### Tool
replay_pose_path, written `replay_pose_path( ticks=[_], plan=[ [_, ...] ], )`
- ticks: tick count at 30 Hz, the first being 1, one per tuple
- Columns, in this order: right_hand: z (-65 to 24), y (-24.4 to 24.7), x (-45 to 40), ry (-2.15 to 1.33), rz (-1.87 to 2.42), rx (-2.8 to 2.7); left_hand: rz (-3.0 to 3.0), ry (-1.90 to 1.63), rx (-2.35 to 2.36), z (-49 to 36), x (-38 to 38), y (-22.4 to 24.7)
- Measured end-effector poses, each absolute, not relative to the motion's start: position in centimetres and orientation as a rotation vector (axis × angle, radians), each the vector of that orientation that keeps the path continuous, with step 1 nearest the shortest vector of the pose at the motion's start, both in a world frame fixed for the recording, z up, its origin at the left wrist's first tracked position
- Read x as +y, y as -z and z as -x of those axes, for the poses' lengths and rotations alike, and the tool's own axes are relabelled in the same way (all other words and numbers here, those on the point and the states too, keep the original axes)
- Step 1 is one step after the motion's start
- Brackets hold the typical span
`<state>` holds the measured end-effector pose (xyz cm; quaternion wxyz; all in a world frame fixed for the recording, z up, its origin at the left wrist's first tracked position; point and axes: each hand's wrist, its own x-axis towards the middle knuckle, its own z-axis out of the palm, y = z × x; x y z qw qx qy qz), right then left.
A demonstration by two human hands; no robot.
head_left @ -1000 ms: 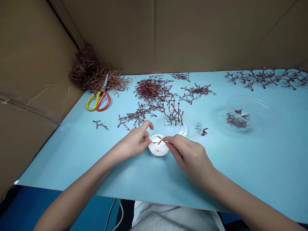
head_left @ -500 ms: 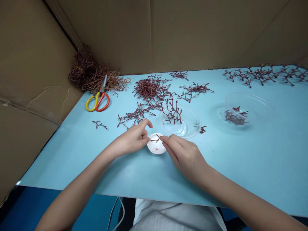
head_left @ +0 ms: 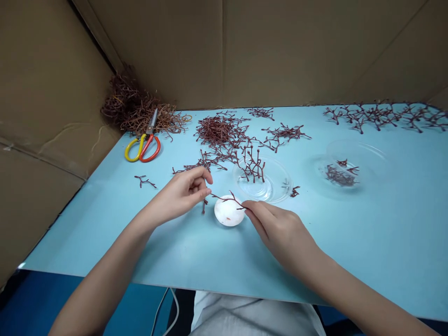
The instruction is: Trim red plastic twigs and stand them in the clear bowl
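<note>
Between my hands a thin brown forked twig [head_left: 227, 199] stretches just above a small round white object [head_left: 229, 217] with a reddish mark on it. The right end of the twig is pinched in the thumb and fingers of my right hand [head_left: 280, 228]. My left hand [head_left: 182, 193], fingers curled, grips its left end with the thumb. Another short twig piece [head_left: 204, 206] shows just below the left fingertips; whether it joins the held twig I cannot tell. Behind the white object stands a clear plastic lid or dish [head_left: 280, 191] with branched twigs [head_left: 252, 165] upright in it.
Yellow-and-red-handled scissors [head_left: 143, 147] lie by a tangled brown heap [head_left: 136, 105] in the left corner. Twig piles [head_left: 219, 128] spread across the back. At right, a clear container [head_left: 371, 172] holds short pieces, with a row of branched twigs [head_left: 381, 114] behind. Cardboard walls [head_left: 280, 51] enclose the table.
My hands have moved apart, the left one leftward and up, the right one slightly rightward and down. The twig now spans between them, and a short piece shows below my left hand.
</note>
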<state>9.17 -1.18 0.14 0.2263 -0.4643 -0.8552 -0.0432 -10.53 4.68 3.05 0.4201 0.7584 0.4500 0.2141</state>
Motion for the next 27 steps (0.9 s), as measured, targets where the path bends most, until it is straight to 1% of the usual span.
replay_pose_path(
  ticks=[4, 10, 15, 23, 27],
  plan=[
    [-8.4, -0.1, -0.9, 0.255, 1.326, -2.428, -2.084, -0.527, 1.201, 10.6, 4.4, -3.0],
    [-7.4, -0.6, -0.1, 0.247, 1.308, -2.585, -2.281, -0.531, 1.266, 10.6, 3.9, -3.3],
    [-6.9, -0.7, 0.3, 0.286, 1.324, -2.653, -2.337, -0.534, 1.273, 10.8, 3.9, -3.4],
    [-5.8, -0.7, 0.5, 0.176, 1.336, -2.816, -2.387, -0.493, 1.297, 10.8, 3.8, -3.2],
    [-5.8, -0.6, 0.8, 0.160, 1.320, -2.774, -2.390, -0.512, 1.302, 10.9, 3.7, -3.3]
  ],
)
